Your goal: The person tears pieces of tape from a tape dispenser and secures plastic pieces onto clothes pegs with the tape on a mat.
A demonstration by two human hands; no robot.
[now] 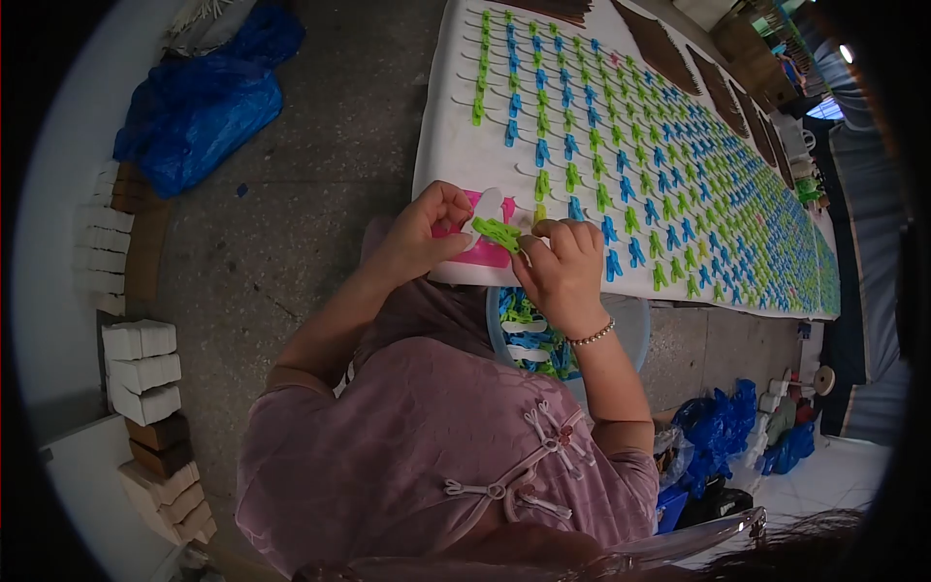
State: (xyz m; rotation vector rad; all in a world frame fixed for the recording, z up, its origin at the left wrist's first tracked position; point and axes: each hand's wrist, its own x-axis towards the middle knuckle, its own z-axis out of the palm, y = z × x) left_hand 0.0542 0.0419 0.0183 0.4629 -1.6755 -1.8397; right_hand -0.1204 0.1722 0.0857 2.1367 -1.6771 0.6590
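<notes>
Above the near-left corner of the table, my right hand (565, 264) pinches one end of a bright green clothespin (497, 233). Thumb and fingers of my left hand (433, 231) are closed on a thin white strip (472, 236) at the clothespin's other end; how the two join is too small to tell. A pink plate (488, 255) lies on the table under both hands. Just behind the clothespin, a white rounded piece (490, 202) shows above the pink plate.
Rows of green and blue clothespins with white curved strips cover the white table (448, 145). Dark brown pieces (659, 47) lie along its far side. Below the edge, a clear tub (632, 335) holds more clothespins. Blue bags (199, 112) and stacked boxes (144, 373) stand left.
</notes>
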